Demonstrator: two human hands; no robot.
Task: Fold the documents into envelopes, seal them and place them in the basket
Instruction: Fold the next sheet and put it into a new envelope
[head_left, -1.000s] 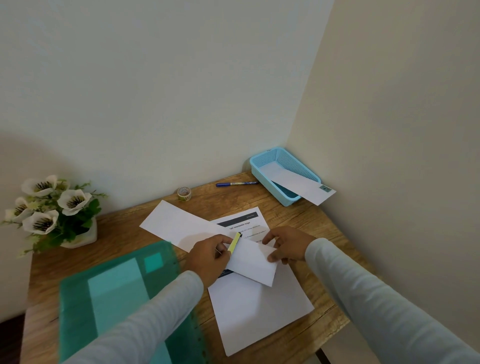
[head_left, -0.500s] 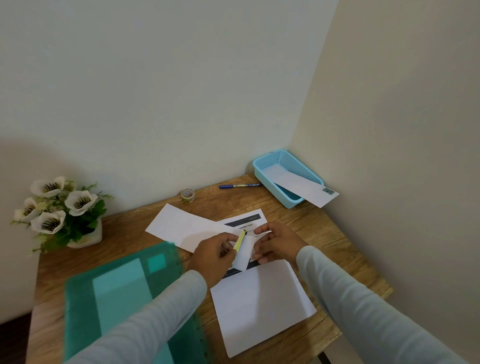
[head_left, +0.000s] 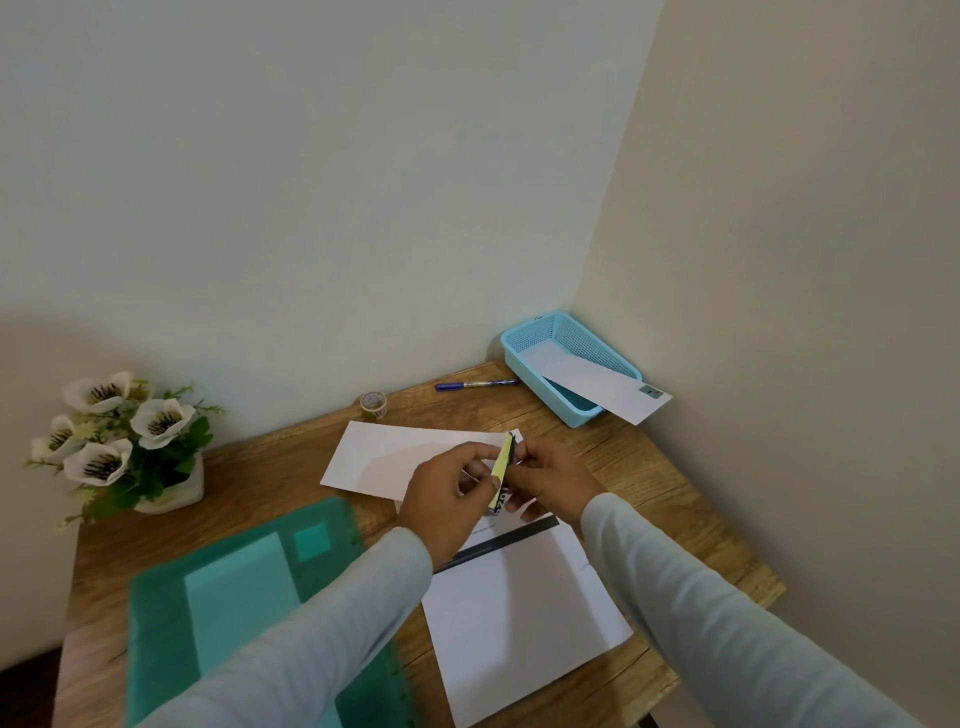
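Note:
My left hand (head_left: 447, 499) and my right hand (head_left: 550, 480) meet over the middle of the desk. Both pinch a small yellow stick with a black end (head_left: 502, 467), held upright between them. Bits of white paper show between the fingers. A white envelope (head_left: 387, 460) lies flat behind my left hand. A printed document with a dark band (head_left: 524, 608) lies below the hands, near the front edge. The blue mesh basket (head_left: 524, 340) stands in the far right corner with a white envelope (head_left: 597, 384) leaning out over its rim.
A green plastic folder (head_left: 234, 592) covers the front left of the wooden desk (head_left: 665, 514). White flowers in a pot (head_left: 119, 441) stand at the left. A tape roll (head_left: 373, 405) and a blue pen (head_left: 475, 385) lie by the back wall.
My hands have risen off the paper and closed together on the yellow stick. The folded white paper they pressed a second ago is mostly out of sight under them.

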